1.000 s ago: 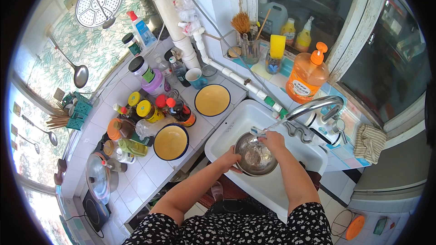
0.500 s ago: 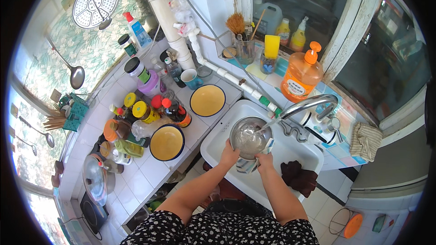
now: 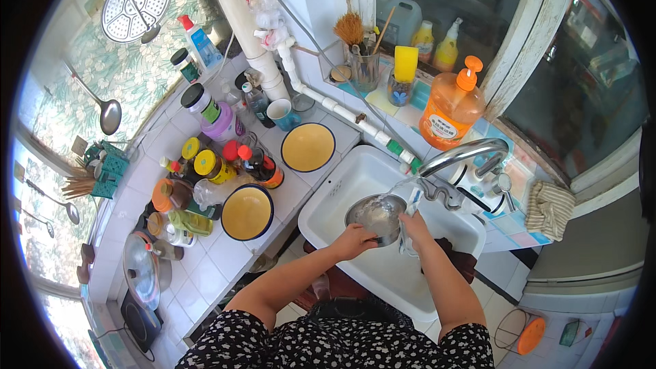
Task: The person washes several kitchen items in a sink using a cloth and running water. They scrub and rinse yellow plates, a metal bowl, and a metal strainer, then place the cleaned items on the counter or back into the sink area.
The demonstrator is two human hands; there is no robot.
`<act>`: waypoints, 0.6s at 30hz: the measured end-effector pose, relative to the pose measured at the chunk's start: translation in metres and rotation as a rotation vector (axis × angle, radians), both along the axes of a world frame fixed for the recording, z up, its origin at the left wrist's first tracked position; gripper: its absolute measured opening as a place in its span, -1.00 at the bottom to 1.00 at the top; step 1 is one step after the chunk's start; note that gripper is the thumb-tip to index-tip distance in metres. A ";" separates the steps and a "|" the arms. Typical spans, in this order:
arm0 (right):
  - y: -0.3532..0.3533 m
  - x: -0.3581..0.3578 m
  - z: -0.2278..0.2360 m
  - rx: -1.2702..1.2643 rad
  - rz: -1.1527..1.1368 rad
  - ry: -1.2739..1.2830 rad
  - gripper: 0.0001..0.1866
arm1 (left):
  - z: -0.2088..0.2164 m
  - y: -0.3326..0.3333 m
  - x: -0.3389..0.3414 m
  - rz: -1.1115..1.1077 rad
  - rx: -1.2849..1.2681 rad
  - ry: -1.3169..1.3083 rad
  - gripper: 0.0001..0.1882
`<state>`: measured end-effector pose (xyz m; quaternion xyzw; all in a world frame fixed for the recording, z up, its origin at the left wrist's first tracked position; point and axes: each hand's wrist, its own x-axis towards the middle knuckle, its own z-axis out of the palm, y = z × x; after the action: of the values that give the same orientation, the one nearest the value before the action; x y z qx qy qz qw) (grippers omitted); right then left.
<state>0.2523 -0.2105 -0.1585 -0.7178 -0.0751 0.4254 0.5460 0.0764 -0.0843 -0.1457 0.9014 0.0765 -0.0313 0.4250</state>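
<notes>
A round metal bowl (image 3: 373, 214) is tilted over the white sink (image 3: 321, 213), with water in it. My left hand (image 3: 355, 241) is closed on the bowl's near left rim. Against the bowl's right side, my right hand (image 3: 415, 225) grips a pale striped cloth (image 3: 414, 199), which hangs partly above and below the fingers. Water runs from the curved chrome faucet (image 3: 465, 153) toward the bowl's far edge. A dark brown cloth (image 3: 462, 263) lies over the sink's right side, partly hidden behind my right forearm.
Two yellow enamel bowls (image 3: 247, 212) with dark rims sit on the tiled counter (image 3: 290, 193) to the left, beside several bottles and jars. An orange pump bottle (image 3: 451, 111) stands on the ledge behind the sink. A folded striped towel (image 3: 551, 210) hangs at the right.
The bowl has tipped and turned slightly. My left hand has shifted to its near rim. My right hand has risen along the right side, bringing the striped cloth up from beneath the bowl.
</notes>
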 end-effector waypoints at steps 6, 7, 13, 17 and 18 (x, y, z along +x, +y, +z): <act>0.011 -0.074 0.004 0.103 0.141 -0.883 -0.38 | -0.008 -0.010 0.020 0.546 -1.201 -0.095 -0.73; 0.008 -0.089 0.020 0.105 0.233 -0.981 -0.37 | 0.002 -0.010 0.020 0.617 -1.365 -0.170 -0.75; 0.032 -0.047 0.011 -0.051 0.388 -0.863 -0.46 | -0.024 -0.005 -0.004 0.672 -1.459 0.017 -0.66; 0.035 -0.031 -0.036 0.082 0.022 0.039 -0.43 | -0.002 -0.011 -0.014 0.809 -1.668 -0.139 -0.61; 0.033 -0.037 -0.045 0.151 -0.074 0.157 -0.41 | 0.006 -0.011 -0.013 0.845 -1.661 -0.190 -0.62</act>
<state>0.2155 -0.1778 -0.2039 -0.6414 -0.0371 0.4530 0.6181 0.0632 -0.0949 -0.1397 0.2052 0.3157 0.1550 0.9133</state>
